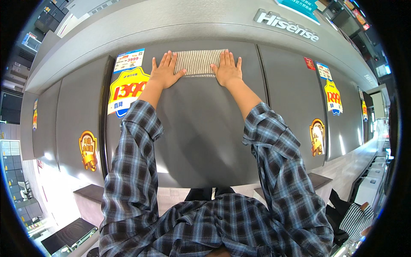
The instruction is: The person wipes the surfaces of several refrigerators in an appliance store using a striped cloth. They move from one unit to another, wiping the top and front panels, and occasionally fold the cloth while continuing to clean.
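Note:
A striped cream-and-dark cloth (200,63) lies flat, folded into a rectangle, against the upper part of a dark grey appliance panel (205,128). My left hand (165,73) rests flat at the cloth's left end, fingers spread, thumb over its lower left corner. At the right end my right hand (228,72) is also laid flat with fingers spread, its thumb and fingertips on the cloth's edge. Neither hand grips the cloth. Both forearms reach forward in rolled plaid sleeves.
Similar grey panels flank this one, the right one (287,103) beyond a narrow gap. A yellow price tag (127,91) is near my left forearm. A pale wall (192,28) with raised letters runs behind. A person in a striped top (356,219) is at lower right.

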Action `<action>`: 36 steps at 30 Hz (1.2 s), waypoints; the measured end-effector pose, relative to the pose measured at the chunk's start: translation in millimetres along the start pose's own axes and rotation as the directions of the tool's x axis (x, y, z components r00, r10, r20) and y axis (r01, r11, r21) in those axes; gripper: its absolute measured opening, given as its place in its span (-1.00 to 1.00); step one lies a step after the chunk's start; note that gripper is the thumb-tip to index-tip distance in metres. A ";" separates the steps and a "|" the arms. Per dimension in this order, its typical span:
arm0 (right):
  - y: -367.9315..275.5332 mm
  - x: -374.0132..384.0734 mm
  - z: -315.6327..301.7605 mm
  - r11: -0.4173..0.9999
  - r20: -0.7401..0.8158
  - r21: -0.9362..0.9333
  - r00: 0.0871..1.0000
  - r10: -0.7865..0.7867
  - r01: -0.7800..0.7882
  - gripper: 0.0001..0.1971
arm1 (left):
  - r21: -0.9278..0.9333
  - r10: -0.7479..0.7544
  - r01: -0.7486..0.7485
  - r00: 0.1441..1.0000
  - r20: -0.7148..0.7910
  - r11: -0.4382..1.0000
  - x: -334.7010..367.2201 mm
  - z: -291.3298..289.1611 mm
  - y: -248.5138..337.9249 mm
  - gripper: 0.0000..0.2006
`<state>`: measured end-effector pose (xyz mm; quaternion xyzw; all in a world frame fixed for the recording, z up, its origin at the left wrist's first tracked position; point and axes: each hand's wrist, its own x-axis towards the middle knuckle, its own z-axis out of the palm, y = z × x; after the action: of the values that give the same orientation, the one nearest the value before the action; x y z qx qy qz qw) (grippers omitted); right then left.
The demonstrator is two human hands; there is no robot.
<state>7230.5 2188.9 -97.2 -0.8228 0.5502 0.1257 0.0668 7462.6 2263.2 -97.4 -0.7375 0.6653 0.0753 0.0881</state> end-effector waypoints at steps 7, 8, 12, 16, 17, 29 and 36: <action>-9.7 -66.0 13.4 0.999 -0.042 0.049 0.999 -0.016 0.018 -0.28 | 0.029 0.020 -0.019 1.000 -0.020 0.999 -71.8 9.7 9.8 -0.14; -11.4 -78.0 16.8 0.998 -0.050 0.053 0.999 -0.017 0.019 -0.27 | 0.029 0.023 -0.023 0.999 -0.028 0.999 -83.3 11.2 11.6 -0.14; -15.9 -132.5 30.6 0.998 -0.058 0.059 0.998 -0.024 0.028 -0.27 | 0.049 0.021 -0.019 0.999 -0.042 0.999 -138.5 19.9 22.9 -0.13; -19.0 -179.5 40.5 0.998 -0.065 0.063 0.998 -0.027 0.031 -0.26 | 0.037 0.019 -0.016 0.998 -0.067 0.999 -186.9 27.0 33.9 -0.13; -19.5 -192.6 43.8 0.997 -0.077 0.068 0.996 -0.036 0.041 -0.26 | 0.034 0.015 -0.013 0.999 -0.049 0.999 -200.2 28.8 37.8 -0.13; -16.6 -331.4 75.5 0.992 -0.061 0.106 0.996 -0.068 0.074 -0.26 | -0.016 0.014 -0.015 0.998 -0.054 1.000 -341.0 44.2 86.2 -0.14; -4.5 -365.5 88.2 0.996 -0.105 0.021 0.991 -0.082 0.085 -0.25 | 0.036 -0.058 0.058 0.998 -0.008 0.998 -370.5 57.4 107.2 -0.13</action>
<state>7090.2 2537.4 -79.4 -0.8496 0.5196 0.0726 0.0539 7318.0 2624.5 -71.9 -0.7551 0.6452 0.0580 0.1014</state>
